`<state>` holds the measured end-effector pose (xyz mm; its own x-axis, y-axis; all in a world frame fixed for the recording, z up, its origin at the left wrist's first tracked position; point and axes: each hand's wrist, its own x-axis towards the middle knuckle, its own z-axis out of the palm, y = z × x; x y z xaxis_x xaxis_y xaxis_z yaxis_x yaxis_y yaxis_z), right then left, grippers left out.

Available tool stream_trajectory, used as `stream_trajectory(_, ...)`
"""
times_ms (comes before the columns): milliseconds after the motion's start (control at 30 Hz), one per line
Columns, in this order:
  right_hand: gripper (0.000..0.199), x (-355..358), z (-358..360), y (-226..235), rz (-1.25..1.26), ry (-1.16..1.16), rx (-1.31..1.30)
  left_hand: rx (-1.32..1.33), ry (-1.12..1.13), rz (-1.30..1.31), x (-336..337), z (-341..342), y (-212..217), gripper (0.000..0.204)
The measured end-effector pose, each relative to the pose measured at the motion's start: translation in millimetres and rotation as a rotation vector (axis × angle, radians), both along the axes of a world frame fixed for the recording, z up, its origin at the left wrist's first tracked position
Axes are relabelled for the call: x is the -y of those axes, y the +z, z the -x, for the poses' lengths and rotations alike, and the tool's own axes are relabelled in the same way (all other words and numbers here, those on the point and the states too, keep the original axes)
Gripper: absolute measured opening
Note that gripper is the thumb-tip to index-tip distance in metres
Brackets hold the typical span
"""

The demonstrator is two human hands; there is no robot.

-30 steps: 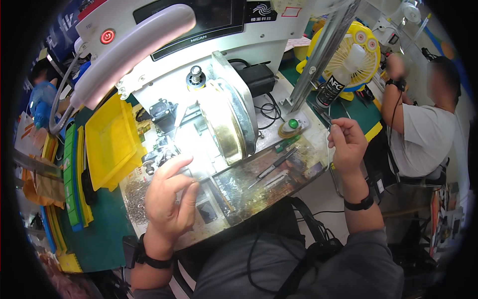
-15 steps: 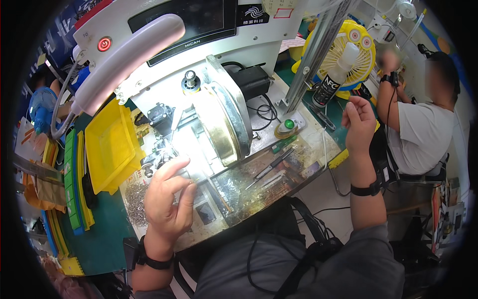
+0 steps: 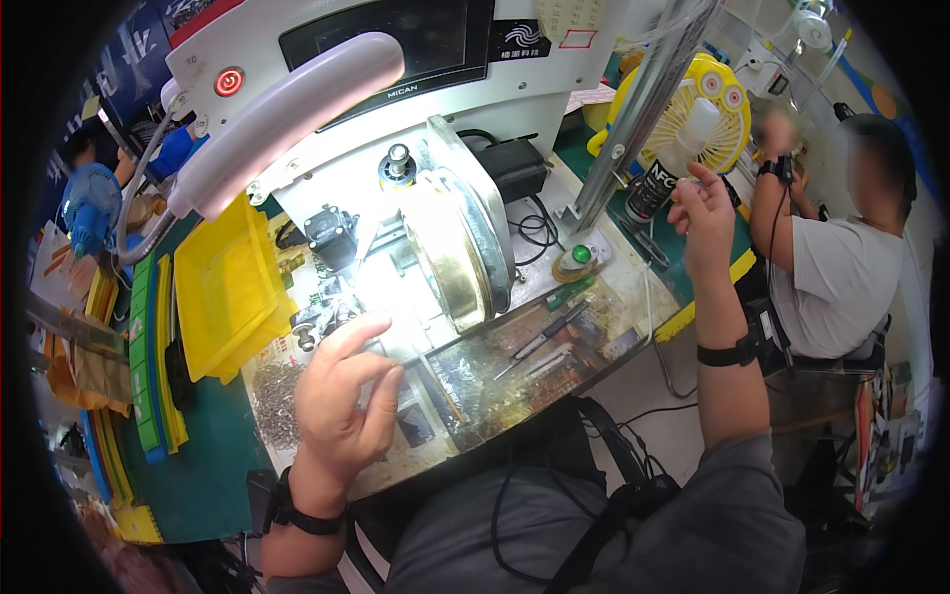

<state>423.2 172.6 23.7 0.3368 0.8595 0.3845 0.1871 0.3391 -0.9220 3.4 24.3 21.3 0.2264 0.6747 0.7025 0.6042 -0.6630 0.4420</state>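
My left hand [image 3: 341, 411] hovers over the near left of the workbench, close to a bright-lit machine with a large brass-edged wheel [image 3: 447, 252]. Its index finger reaches forward and the thumb stands a little apart; no held object shows. Beside the hand are small metal clamp parts [image 3: 322, 319] and a heap of tiny metal pieces [image 3: 277, 401]. My right hand [image 3: 708, 223] is raised off the bench's right side, in front of a black-labelled bottle [image 3: 651, 190]. Its fingers are loosely bent and spread, with nothing visible in them.
A white lamp [image 3: 297, 119] arches over a yellow tray [image 3: 223, 297]. A pen-like tool [image 3: 549, 332] and a green-topped bottle [image 3: 578, 259] lie and stand on the bench. A yellow fan [image 3: 708, 119] and a metal post [image 3: 633, 119] are at right. Another person [image 3: 841, 247] sits beyond.
The view has shifted slightly, so the machine appears further right. My right hand's fingers have spread and extended from a more curled pose. My left hand keeps nearly the same pose.
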Motion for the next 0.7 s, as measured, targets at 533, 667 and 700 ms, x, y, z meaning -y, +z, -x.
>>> stream_trajectory(533, 0.037, 5.5, 6.5, -61.2, 0.114, 0.018, -0.003, -0.021, -0.041, -0.002, 1.5, 0.5, -0.1, 0.014)
stream_trajectory(667, 0.032, 9.6, 6.6, -56.1, 0.123, -0.003, -0.042, -0.007, -0.030, -0.009, 1.7, -1.0, -0.5, 0.014)
stream_trajectory(700, 0.031, 10.0, 5.4, -55.6, 0.118, -0.001, -0.035, -0.005, -0.032, -0.010, 1.6, -1.2, -0.5, 0.014)
